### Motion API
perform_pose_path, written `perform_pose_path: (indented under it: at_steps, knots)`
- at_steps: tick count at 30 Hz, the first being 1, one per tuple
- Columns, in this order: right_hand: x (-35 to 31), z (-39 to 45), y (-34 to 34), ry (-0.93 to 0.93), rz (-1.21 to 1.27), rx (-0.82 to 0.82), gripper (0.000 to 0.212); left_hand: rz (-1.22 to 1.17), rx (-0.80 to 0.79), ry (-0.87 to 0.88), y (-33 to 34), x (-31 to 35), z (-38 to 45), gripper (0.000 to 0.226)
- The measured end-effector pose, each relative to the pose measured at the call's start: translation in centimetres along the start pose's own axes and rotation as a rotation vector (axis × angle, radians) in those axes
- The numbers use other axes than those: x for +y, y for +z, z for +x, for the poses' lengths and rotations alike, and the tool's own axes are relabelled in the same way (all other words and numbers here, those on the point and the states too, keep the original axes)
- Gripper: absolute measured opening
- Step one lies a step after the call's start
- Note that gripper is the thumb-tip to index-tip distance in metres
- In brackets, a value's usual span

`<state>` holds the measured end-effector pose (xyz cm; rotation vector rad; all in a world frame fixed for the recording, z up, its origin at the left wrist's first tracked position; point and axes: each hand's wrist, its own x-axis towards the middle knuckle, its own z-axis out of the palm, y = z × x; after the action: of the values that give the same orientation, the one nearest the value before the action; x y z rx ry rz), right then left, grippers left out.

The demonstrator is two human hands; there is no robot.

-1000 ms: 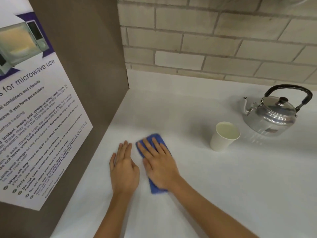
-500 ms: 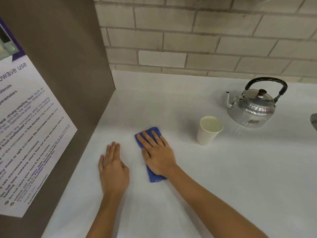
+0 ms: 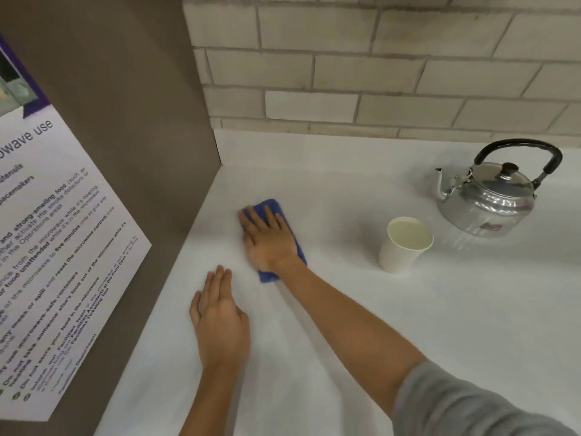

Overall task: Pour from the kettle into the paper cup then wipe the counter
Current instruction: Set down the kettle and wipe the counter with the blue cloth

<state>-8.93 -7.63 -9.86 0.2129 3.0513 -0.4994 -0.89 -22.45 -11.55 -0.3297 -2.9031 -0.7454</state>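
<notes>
A silver kettle [image 3: 490, 202] with a black handle stands at the back right of the white counter [image 3: 345, 309], spout pointing left. Just in front of it stands a white paper cup [image 3: 404, 245], upright with pale liquid inside. My right hand [image 3: 267, 239] lies flat, fingers spread, pressing a folded blue cloth [image 3: 298, 250] against the counter left of the cup. My left hand [image 3: 218, 316] rests flat on the bare counter, nearer to me and a hand's width from the cloth, holding nothing.
A brown panel [image 3: 132, 121] walls off the counter's left side and carries a microwave-use poster [image 3: 47, 247]. A brick wall [image 3: 377, 64] runs along the back. My grey sleeve [image 3: 465, 407] shows at the lower right.
My right hand has pushed the blue cloth away from me, toward the back of the counter. My left hand has stayed flat in place. The view has shifted a little.
</notes>
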Motion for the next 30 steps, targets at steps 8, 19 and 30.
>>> perform_pose_path:
  at_steps: [8,19,30]
  knots:
    - [6.5,-3.9,-2.3,0.231,-0.023,0.027,0.056,0.003,0.019,0.032,-0.3,0.1,-0.3,0.056]
    - [6.4,-22.2,0.2,-0.041,-0.012,0.092,0.056,-0.017,-0.014,0.031,-0.6,0.3,-0.4,0.040]
    - [10.8,-30.5,-1.1,0.088,-0.019,0.090,0.057,-0.413,-0.184,0.218,2.1,8.5,-3.5,0.035]
